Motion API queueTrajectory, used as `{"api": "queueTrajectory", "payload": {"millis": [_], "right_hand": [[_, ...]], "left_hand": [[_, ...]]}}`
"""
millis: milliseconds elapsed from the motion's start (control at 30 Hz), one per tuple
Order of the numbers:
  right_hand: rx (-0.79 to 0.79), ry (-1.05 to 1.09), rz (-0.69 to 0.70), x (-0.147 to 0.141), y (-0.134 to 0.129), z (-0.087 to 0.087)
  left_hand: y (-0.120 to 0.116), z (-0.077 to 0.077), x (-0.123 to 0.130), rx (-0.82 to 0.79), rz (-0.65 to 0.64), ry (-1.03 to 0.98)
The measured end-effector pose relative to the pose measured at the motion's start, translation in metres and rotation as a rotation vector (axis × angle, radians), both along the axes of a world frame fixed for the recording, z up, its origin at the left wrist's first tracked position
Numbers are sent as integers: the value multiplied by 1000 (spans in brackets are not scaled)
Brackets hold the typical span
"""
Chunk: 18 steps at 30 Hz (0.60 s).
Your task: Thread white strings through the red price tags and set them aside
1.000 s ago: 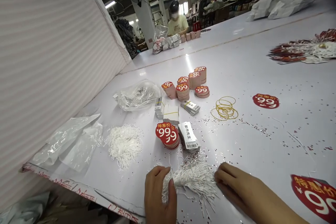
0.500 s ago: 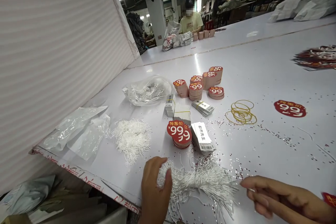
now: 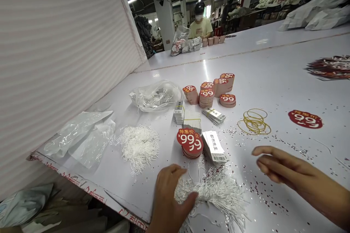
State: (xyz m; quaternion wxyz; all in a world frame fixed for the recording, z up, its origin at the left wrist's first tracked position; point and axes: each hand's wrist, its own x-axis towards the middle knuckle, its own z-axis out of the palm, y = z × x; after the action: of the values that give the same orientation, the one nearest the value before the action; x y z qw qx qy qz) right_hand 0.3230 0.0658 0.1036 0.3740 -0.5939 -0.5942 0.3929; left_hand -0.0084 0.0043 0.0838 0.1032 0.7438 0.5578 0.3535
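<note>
Left hand [image 3: 171, 200] cupped, fingers closed on the left end of the white string bundle [image 3: 216, 194], which lies on the table [image 3: 273, 83] near its front edge, long axis running left to right. Right hand [image 3: 290, 167] open, empty, fingers pointing left.

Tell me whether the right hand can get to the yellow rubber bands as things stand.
Probably yes: the right hand is open and close to the yellow rubber bands, and only flat glitter specks lie between them.
</note>
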Motion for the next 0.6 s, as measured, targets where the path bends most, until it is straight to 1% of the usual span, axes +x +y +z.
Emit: {"api": "queueTrajectory", "payload": {"millis": [67, 100, 133, 167, 233, 300, 333, 400, 467, 533, 600], "right_hand": [[-73, -51, 73, -21, 18, 6], [-66, -98, 78, -30, 28, 8], [-56, -137, 79, -38, 39, 9], [-48, -168, 76, -46, 50, 9], [-53, -231, 82, -59, 68, 7], [-69, -275, 106, -69, 79, 4], [-77, -283, 126, -72, 82, 3], [-86, -280, 157, -75, 86, -1], [-84, -261, 157, -75, 87, -5], [-76, -232, 133, -71, 85, -6], [-63, -185, 108, -67, 79, 2]], "left_hand": [[19, 18, 9, -51, 157, -178], [31, 27, 13, -74, 238, -266], [45, 34, 18, -115, 280, -331], [59, 40, 21, -140, 294, -350], [85, 46, 28, -185, 297, -377], [103, 46, 32, -210, 287, -398], [109, 45, 34, -210, 284, -414], [111, 45, 37, -180, 288, -462], [107, 49, 38, -147, 288, -542], [99, 57, 40, -142, 255, -653], [86, 68, 41, -165, 195, -773]]}}
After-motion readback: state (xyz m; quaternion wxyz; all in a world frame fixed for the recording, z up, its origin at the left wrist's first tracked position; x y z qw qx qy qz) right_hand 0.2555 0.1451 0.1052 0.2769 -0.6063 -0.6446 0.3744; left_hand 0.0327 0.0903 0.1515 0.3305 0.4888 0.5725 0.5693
